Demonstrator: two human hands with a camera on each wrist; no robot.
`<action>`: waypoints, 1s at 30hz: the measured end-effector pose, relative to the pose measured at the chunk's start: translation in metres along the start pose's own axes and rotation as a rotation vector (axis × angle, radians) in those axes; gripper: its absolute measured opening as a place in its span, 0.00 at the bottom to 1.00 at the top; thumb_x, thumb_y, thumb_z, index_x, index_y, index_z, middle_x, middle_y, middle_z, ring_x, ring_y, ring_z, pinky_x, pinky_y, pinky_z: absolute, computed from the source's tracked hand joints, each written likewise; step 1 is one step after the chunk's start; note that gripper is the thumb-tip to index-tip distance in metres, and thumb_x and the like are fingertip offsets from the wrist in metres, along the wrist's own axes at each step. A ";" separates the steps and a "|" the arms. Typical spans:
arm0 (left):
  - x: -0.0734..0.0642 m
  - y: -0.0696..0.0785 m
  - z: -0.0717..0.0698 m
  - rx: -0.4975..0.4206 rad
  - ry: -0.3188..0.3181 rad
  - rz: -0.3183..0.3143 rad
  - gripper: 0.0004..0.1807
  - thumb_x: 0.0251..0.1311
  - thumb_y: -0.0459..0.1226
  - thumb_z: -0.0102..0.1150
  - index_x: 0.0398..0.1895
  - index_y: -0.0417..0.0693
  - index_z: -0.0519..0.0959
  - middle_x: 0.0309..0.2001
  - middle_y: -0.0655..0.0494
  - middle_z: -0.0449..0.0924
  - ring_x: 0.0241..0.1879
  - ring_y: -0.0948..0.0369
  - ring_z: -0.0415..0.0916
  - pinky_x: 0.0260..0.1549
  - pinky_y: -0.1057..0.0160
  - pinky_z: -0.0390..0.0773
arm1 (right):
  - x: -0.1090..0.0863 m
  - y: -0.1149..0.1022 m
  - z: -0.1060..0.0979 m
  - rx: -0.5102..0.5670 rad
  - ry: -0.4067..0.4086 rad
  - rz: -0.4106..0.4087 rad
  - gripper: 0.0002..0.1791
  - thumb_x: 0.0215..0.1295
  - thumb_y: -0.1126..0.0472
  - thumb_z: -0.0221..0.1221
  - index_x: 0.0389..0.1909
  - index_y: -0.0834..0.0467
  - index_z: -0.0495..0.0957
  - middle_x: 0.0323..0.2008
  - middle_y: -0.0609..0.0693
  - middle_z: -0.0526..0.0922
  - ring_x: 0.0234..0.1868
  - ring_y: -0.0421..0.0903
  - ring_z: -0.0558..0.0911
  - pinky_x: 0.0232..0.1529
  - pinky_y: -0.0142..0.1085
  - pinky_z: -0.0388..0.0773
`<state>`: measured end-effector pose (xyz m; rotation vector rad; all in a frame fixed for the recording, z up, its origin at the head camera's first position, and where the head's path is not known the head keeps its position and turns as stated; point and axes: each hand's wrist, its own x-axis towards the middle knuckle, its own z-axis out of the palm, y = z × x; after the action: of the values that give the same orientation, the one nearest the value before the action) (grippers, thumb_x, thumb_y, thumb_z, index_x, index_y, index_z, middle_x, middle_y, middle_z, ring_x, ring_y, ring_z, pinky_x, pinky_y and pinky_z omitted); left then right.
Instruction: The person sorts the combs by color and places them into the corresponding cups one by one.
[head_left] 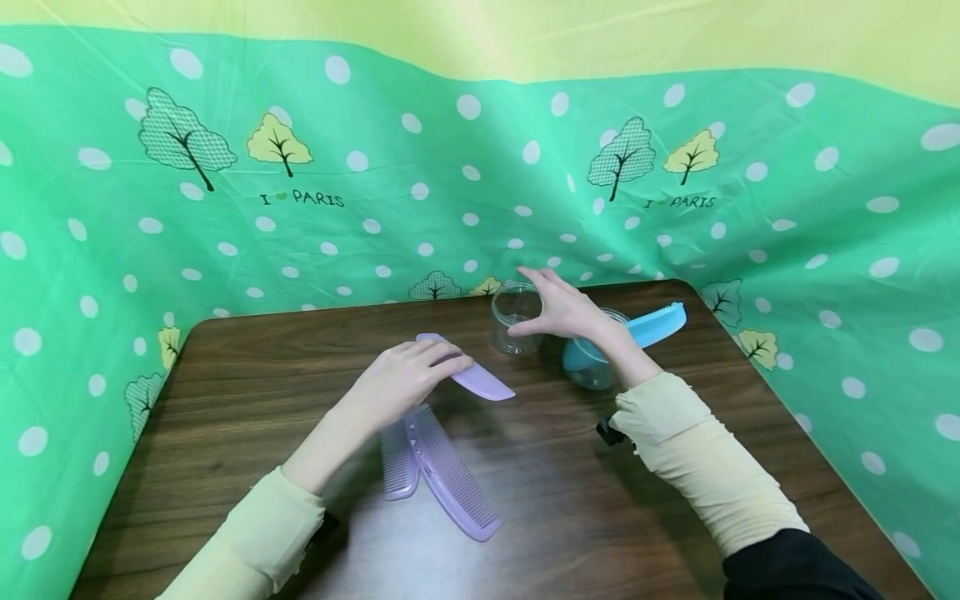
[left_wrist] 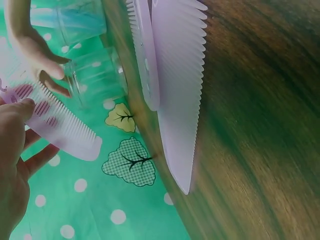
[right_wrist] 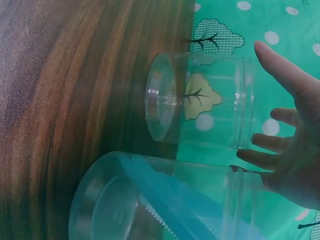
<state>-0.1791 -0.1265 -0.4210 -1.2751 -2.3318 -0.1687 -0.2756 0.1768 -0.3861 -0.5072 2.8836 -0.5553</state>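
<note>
My left hand point(head_left: 393, 385) pinches a light purple comb point(head_left: 486, 382) between thumb and fingers, raised above the table; its teeth show in the left wrist view. Beneath that hand, two more purple combs point(head_left: 459, 479) lie on the wood in a V, their upper ends close together. The right hand point(head_left: 564, 310) is held out with thumb and fingers spread at the mouth of a transparent jar point(right_wrist: 200, 100), which stands upright with nothing inside. Beside it, under the right forearm, a second transparent jar point(head_left: 588, 379) holds a blue comb point(head_left: 660, 325) that slants out over the rim.
The dark wooden table point(head_left: 247, 417) ends at the back against a green dotted cloth point(head_left: 375, 208) printed with trees. Both jars stand near the back edge, right of the middle. A small black object point(head_left: 611, 432) shows at the right cuff.
</note>
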 end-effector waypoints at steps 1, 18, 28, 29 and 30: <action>-0.001 0.000 0.000 -0.010 0.008 -0.003 0.30 0.58 0.24 0.67 0.62 0.59 0.79 0.57 0.59 0.83 0.58 0.57 0.81 0.51 0.56 0.85 | 0.000 0.001 0.001 -0.006 -0.007 0.007 0.63 0.53 0.34 0.73 0.83 0.49 0.49 0.80 0.60 0.54 0.77 0.64 0.63 0.69 0.68 0.68; -0.005 0.002 -0.011 -0.105 0.101 -0.063 0.21 0.68 0.30 0.61 0.62 0.58 0.80 0.56 0.60 0.84 0.55 0.60 0.83 0.41 0.58 0.87 | 0.005 0.006 0.010 -0.053 -0.037 0.014 0.62 0.54 0.38 0.74 0.81 0.60 0.52 0.79 0.62 0.56 0.75 0.64 0.67 0.67 0.66 0.71; -0.005 0.000 -0.020 -0.204 0.181 -0.149 0.21 0.66 0.30 0.64 0.61 0.54 0.81 0.56 0.57 0.85 0.55 0.58 0.84 0.43 0.58 0.88 | 0.004 0.000 0.017 -0.017 -0.032 -0.063 0.61 0.52 0.40 0.76 0.81 0.55 0.54 0.74 0.60 0.62 0.67 0.61 0.75 0.63 0.60 0.77; -0.005 -0.001 -0.021 -0.223 0.187 -0.164 0.21 0.67 0.31 0.63 0.61 0.54 0.81 0.56 0.56 0.84 0.55 0.57 0.84 0.44 0.58 0.88 | 0.003 -0.001 0.019 -0.009 -0.032 -0.071 0.61 0.51 0.41 0.76 0.81 0.55 0.55 0.73 0.59 0.62 0.66 0.61 0.75 0.62 0.59 0.77; -0.005 -0.001 -0.021 -0.240 0.194 -0.178 0.20 0.68 0.31 0.63 0.61 0.54 0.81 0.57 0.56 0.84 0.55 0.57 0.84 0.45 0.57 0.87 | 0.003 -0.002 0.020 -0.002 -0.032 -0.076 0.61 0.51 0.41 0.76 0.81 0.55 0.55 0.73 0.59 0.63 0.66 0.61 0.75 0.62 0.59 0.77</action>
<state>-0.1704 -0.1375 -0.4043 -1.1004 -2.3039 -0.6198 -0.2734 0.1673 -0.4037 -0.6226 2.8446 -0.5500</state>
